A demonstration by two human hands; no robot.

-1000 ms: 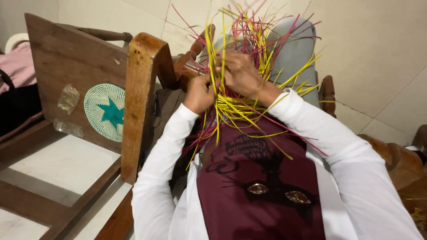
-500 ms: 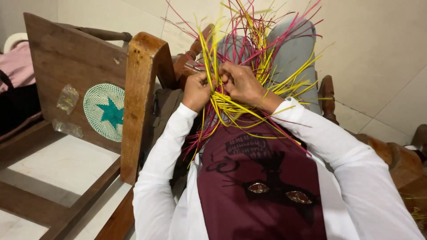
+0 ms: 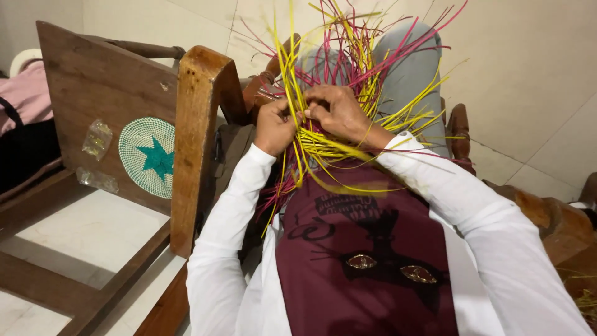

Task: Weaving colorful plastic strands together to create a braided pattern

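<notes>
Both my hands work in a bunch of thin yellow and pink strips [image 3: 348,68] that fan up and outward over my lap. My left hand [image 3: 273,126] pinches yellow strips near the bunch's centre. Touching it, my right hand [image 3: 339,112] has its fingers closed on strips at the same spot. Loose yellow strip ends [image 3: 323,155] hang down over my maroon top. What lies under the hands at the centre is hidden.
A wooden chair frame [image 3: 196,143] stands close on the left, with a round green and white woven disc [image 3: 149,157] lying on its seat board. My grey-trousered knees [image 3: 404,74] are behind the strips. A pink cloth [image 3: 25,93] lies far left. Pale floor tiles surround.
The view has shifted slightly; the strips fan higher and wider. My hands stay together at the centre, their fingers moving a little among the strips.
</notes>
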